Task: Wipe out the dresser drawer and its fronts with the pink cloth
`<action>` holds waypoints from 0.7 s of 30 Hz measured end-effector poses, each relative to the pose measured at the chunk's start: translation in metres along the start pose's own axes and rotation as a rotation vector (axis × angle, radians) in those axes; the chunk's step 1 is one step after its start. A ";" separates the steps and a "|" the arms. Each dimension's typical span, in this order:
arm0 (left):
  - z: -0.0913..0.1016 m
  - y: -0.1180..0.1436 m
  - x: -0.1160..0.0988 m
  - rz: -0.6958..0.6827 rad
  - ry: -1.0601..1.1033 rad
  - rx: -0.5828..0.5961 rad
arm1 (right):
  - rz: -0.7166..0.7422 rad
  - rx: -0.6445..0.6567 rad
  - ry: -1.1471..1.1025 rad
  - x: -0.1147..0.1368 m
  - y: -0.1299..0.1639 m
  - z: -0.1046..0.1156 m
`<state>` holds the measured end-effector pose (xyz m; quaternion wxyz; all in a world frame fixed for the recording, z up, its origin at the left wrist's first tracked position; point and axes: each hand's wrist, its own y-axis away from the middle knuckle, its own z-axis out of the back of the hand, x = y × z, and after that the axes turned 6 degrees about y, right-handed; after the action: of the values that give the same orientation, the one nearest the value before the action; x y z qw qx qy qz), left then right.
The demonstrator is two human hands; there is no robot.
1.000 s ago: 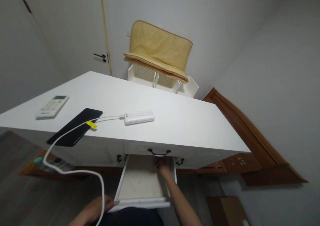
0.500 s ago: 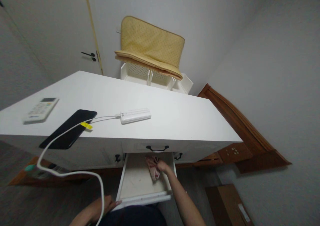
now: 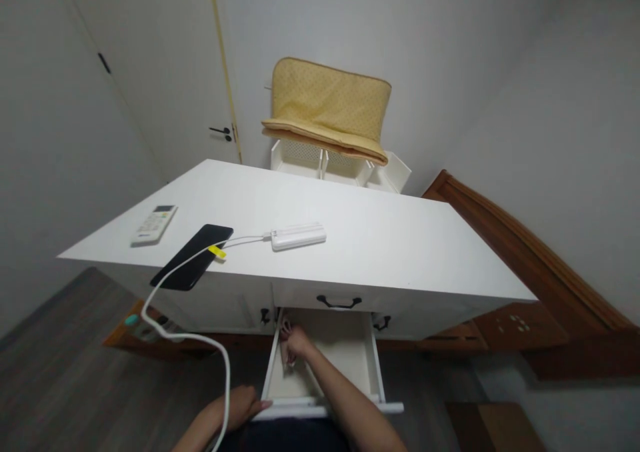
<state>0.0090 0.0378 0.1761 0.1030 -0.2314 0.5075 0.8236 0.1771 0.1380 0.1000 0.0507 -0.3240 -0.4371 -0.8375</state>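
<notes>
An open white drawer [image 3: 350,349] is pulled out below the cabinet top. Inside it, my right hand [image 3: 299,343] is closed on a crumpled pinkish cloth [image 3: 285,329], close to the drawer's left wall. The fingers cover part of the cloth, and it touches or lies just above the drawer floor. My left hand [image 3: 243,404] grips the left end of the drawer's front edge, its thumb on top and its other fingers mostly hidden.
On the white cabinet top [image 3: 390,239] lie a remote control [image 3: 154,225], a dark phone [image 3: 195,257] overhanging the front edge, and a white power bank [image 3: 299,237]. A white cable [image 3: 229,379] hangs past my left forearm. Behind are a folded yellow mat [image 3: 330,102] and white bins [image 3: 297,159].
My right hand has carried the cloth from the right part of the drawer to its left wall. My left hand stays at the drawer front. The view has shifted left.
</notes>
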 end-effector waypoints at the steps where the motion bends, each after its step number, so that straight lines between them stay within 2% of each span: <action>1: 0.001 0.001 -0.001 -0.001 -0.001 0.008 | 0.010 0.041 0.044 -0.007 0.010 -0.006; 6: 0.005 0.001 -0.001 0.016 0.035 0.048 | 0.160 0.304 0.314 -0.025 0.054 -0.031; 9: -0.002 -0.004 0.009 0.031 0.071 0.055 | 0.203 0.376 0.463 -0.035 0.067 -0.028; 12: -0.017 -0.013 0.027 0.024 0.147 0.040 | 0.116 0.386 0.559 -0.067 0.078 -0.007; 15: -0.032 -0.019 0.045 -0.006 0.263 0.009 | -0.032 0.359 0.637 -0.118 0.097 0.025; 18: -0.043 -0.020 0.053 0.012 0.320 -0.063 | -0.076 0.358 0.626 -0.164 0.118 0.056; 21: -0.051 -0.018 0.053 0.016 0.412 -0.143 | -0.056 0.329 0.557 -0.179 0.124 0.077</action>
<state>-0.0160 -0.0024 0.1174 -0.0264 -0.3974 0.4599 0.7936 0.4016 0.0855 0.1128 0.1969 -0.0578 -0.5446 -0.8132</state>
